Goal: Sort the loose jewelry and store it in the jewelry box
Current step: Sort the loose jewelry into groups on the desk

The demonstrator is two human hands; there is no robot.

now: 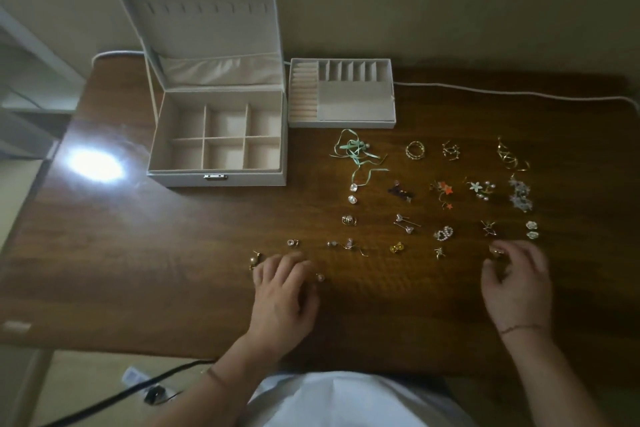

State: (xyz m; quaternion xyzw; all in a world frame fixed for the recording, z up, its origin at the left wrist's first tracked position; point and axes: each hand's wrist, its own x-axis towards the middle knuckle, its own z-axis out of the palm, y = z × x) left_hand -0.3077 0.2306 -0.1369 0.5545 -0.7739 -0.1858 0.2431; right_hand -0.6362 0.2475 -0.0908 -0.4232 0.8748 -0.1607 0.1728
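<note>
two hands low on table [173, 270]. left hand [282, 291] palm down, fingers loosely curled, resting by pearl stud [320, 277]; grip unclear. right hand [516, 279] fingers bent around small gold piece [496, 251], appears pinched. loose jewelry [446, 192] spread in rows right of open box [216, 135]; tray [341, 94] beside box, behind jewelry.
</note>
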